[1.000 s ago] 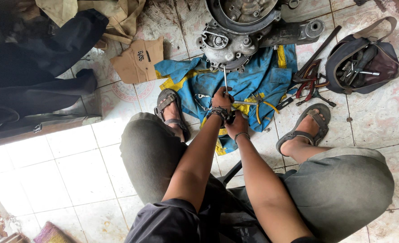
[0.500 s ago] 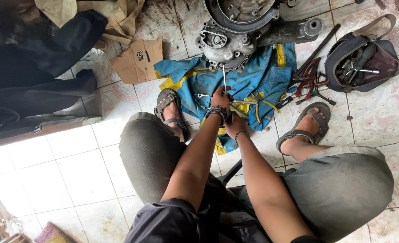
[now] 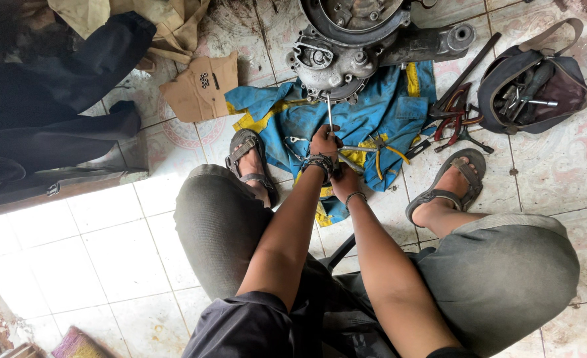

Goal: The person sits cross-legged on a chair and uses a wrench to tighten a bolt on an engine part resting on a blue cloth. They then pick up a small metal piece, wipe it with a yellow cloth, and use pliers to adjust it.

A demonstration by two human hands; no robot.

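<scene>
We count one engine casing [image 3: 346,46], one blue cloth [image 3: 379,106], one tool bag [image 3: 535,79], one cardboard piece [image 3: 201,89], one pair of yellow-handled pliers [image 3: 383,156] and two sandals on the tiled floor [image 3: 108,245]. Our left hand [image 3: 324,141] is clamped around the handle of a screwdriver [image 3: 329,113], whose shaft rises straight ahead of the knuckles to touch the casing's lower rim. Our right hand [image 3: 344,180] sits just behind and touching the left; how far its fingers are curled we cannot tell. The pliers lie on the cloth just right of the left hand; red-handled tools [image 3: 454,122] lie farther right, beside the bag.
</scene>
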